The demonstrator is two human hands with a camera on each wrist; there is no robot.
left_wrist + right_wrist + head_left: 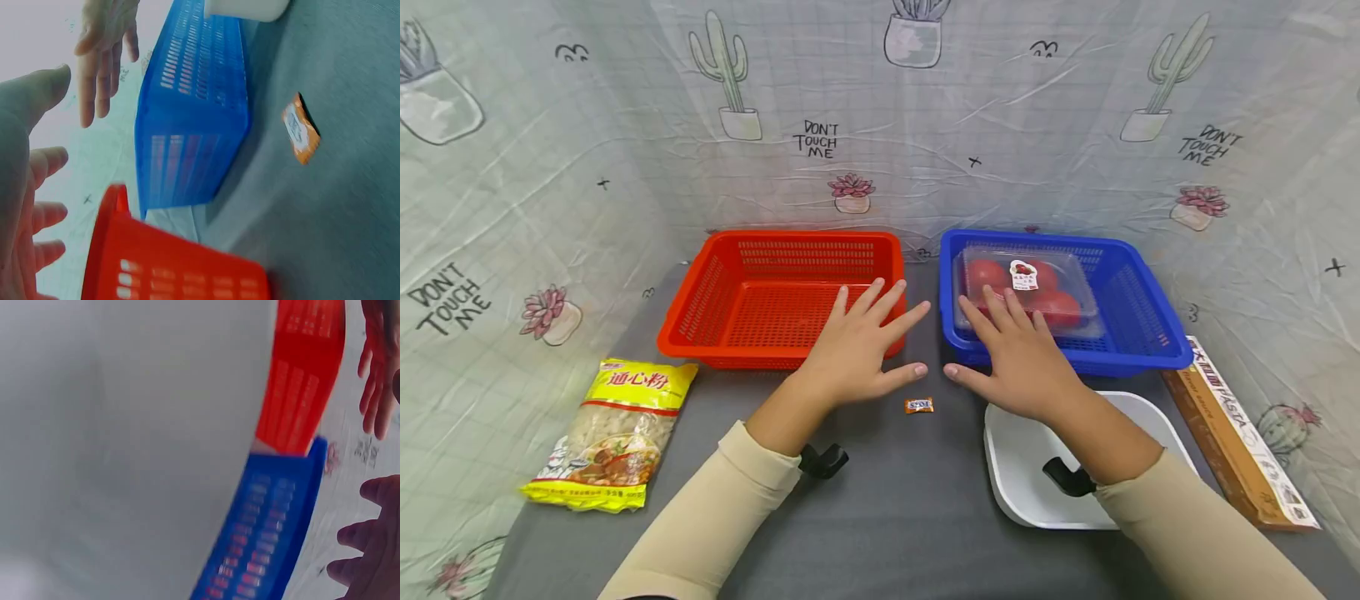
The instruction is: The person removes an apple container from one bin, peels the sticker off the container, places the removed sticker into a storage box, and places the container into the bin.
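Both hands hover flat, fingers spread, holding nothing. My left hand (857,354) is over the front rim of the empty red basket (700,287). My right hand (1011,362) is over the front rim of the blue basket (1150,321), which holds a clear pack of tomatoes (1037,287). A small orange sachet (918,405) lies on the grey table between the hands. The left wrist view shows the left hand (25,206), the right hand (103,56), the sachet (300,128) and both baskets (194,119). In the right wrist view the right hand's fingers (369,550) show by the blue basket (269,537).
A white square dish (1022,475) lies under my right forearm. A long pasta box (1236,433) lies along the table's right edge. A yellow bag of macaroni (613,433) lies front left. A cactus-print sheet walls in the table on three sides.
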